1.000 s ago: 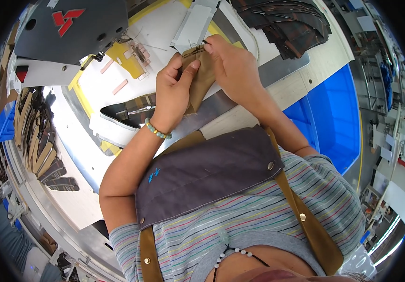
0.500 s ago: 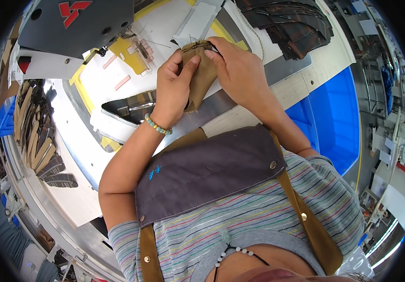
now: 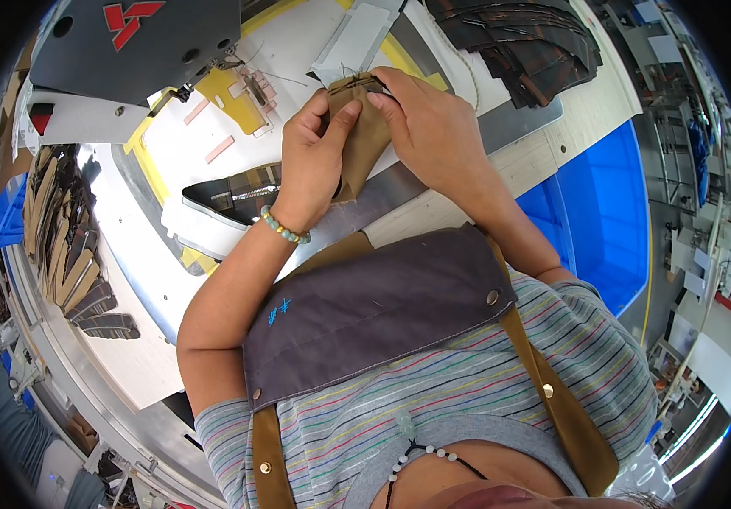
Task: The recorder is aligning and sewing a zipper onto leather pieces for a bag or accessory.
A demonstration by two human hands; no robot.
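My left hand (image 3: 314, 157), wearing a bead bracelet, is closed on a tan fabric piece (image 3: 359, 144), its thumb lying on the front near the gathered top. My right hand (image 3: 433, 140) grips the same piece at the upper right corner, thumb pressed to its face and fingers curled over the frayed, dark-edged top. A dark plaid piece (image 3: 225, 195) with a light strip along it lies on a white board (image 3: 166, 199) left of my left wrist. A pale grey panel (image 3: 348, 38) is behind the held fabric.
A dark machine head (image 3: 140, 59) overhangs a yellow template (image 3: 234, 102). Dark plaid pieces (image 3: 518, 47) are piled at upper right, tan and plaid strips (image 3: 68, 254) at left. A blue bin (image 3: 594, 212) stands right of the worktable edge; another (image 3: 5, 204) is at far left.
Since one second ago, my right hand has shifted slightly right and down, its thumb now lower on the fabric's face. The last half second shows almost no movement.
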